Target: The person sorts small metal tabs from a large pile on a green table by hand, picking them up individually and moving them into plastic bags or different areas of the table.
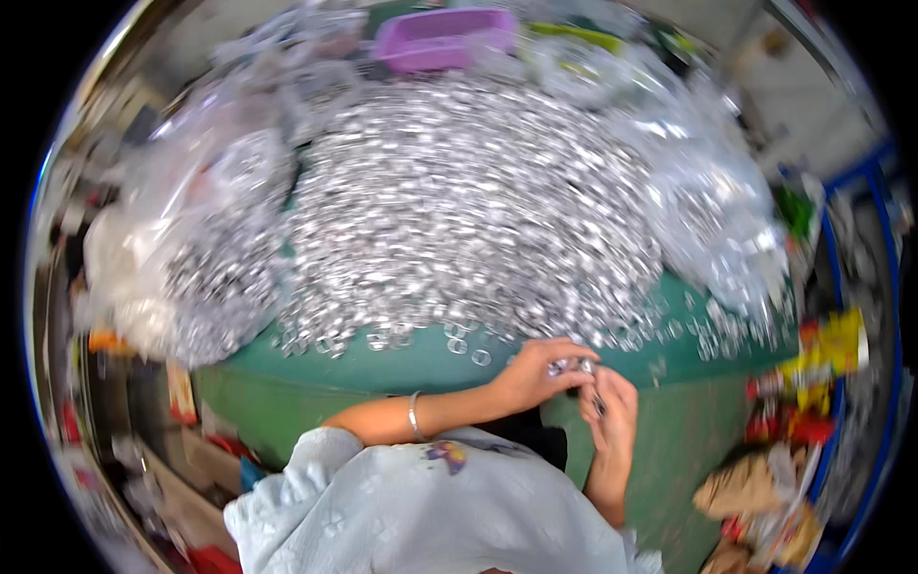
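Observation:
A large heap of small shiny metal rings [459,201] covers the green table [421,368]. At the table's near edge my left hand [535,373] pinches a small metal ring [557,365] between thumb and fingers. My right hand [610,407] meets it from the right, fingers closed on small metal pieces [588,366] right against the left hand's ring. A thin bangle sits on my left wrist [413,414]. The picture is blurred, so the exact parts between the fingers are hard to make out.
Clear plastic bags of rings lie at the left [206,239] and right [708,201] of the heap. A purple tray [445,38] stands at the far edge. Loose rings [469,349] dot the near edge. Colourful packets [813,383] pile at the lower right.

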Motion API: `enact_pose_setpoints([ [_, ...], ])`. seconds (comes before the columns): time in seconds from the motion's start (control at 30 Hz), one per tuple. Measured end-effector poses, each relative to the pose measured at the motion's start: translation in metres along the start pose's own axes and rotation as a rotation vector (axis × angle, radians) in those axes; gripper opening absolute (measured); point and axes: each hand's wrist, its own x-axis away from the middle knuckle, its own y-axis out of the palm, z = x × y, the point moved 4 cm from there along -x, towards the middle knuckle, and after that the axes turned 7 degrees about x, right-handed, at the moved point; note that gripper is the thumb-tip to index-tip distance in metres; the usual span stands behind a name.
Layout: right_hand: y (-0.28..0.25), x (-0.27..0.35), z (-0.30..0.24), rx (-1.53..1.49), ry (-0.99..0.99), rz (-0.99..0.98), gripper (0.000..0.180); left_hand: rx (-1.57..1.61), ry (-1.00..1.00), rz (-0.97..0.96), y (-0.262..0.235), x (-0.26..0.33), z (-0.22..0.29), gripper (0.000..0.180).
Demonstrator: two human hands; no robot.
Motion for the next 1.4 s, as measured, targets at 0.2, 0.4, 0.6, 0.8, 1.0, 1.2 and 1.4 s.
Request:
enact_pose_setpoints([
  [0.2,-0.023,-0.010,0.009,-0.355,0.032,-0.097,0.023,0.031,-0.222,0.446,-0.120,0.018,0.020,0.024],
  [0.4,-0.024,-0.018,0.011,-0.458,0.028,-0.118,0.017,0.273,-0.232,1.018,-0.276,0.071,0.017,0.022],
  [0.6,-0.014,-0.019,0.007,-0.362,0.007,-0.130,0.020,0.516,0.131,1.318,-0.445,0.046,0.057,0.025],
  [0.8,-0.030,-0.013,-0.005,-0.480,-0.126,0.015,0.029,0.716,-0.104,0.796,-0.340,-0.012,0.023,0.036],
  [1.0,-0.087,0.003,-0.026,-0.219,-0.251,0.338,0.010,0.817,-0.220,0.523,-0.187,0.016,0.027,0.025],
  [1.2,-0.104,-0.002,-0.055,0.946,-0.517,0.835,0.018,0.684,-0.464,0.275,-0.100,0.033,0.010,0.020],
  [1.4,-0.097,-0.033,-0.070,1.376,-0.460,0.853,0.028,0.694,-0.586,0.132,-0.063,0.040,-0.002,0.021],
])
